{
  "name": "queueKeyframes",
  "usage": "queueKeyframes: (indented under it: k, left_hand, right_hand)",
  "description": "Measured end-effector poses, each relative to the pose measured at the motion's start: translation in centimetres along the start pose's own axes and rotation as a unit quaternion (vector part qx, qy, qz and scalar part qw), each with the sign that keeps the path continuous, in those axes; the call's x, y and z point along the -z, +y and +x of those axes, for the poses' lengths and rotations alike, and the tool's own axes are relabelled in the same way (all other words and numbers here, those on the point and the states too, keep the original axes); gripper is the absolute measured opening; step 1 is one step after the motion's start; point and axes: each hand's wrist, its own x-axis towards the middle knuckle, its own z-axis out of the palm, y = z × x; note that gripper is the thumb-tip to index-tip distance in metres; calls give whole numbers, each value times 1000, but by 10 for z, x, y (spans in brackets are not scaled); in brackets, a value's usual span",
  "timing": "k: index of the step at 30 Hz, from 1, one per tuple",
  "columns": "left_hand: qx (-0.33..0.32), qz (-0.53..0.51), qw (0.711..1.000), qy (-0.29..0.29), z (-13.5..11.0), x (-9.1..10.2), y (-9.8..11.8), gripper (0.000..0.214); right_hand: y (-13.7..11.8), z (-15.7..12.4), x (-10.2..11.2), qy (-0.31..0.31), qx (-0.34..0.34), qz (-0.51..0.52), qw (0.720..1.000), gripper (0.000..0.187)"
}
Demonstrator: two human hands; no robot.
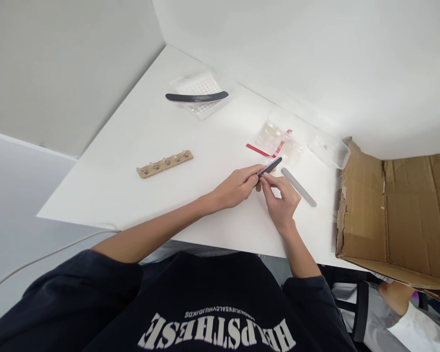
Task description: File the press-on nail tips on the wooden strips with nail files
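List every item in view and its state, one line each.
Black nail file: held in both hands
Left hand: gripping the file
Right hand: fingers pinched at the file
Grey nail file: lying on the table
Curved black nail file: resting on a clear packet
Wooden hook rail: lying flat
Cardboard box: flaps open

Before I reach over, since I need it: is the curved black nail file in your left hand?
No, the curved black nail file lies across a clear plastic packet, away from the left hand.
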Motion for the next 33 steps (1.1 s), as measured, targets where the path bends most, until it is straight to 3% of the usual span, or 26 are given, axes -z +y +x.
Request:
queueKeyframes:
  k: [8, 17, 24, 33]
  left_hand:
    - [2, -78, 997, 9, 4, 5, -4, 34]
    - [-33, 52, 998, 17, 0, 4, -1, 42]
    - [-44, 48, 997, 31, 0, 5, 2, 40]
    - [-62, 108, 992, 27, 0, 1, -5, 39]
  right_hand:
    - [3, -1, 0, -7, 1, -5, 1000, 15]
    - [2, 0, -1, 8, 5, -10, 1000, 13]
    - [2, 0, 0, -10, -20, -4, 1000, 13]
    - [1, 1, 0, 14, 9, -39, 999, 13]
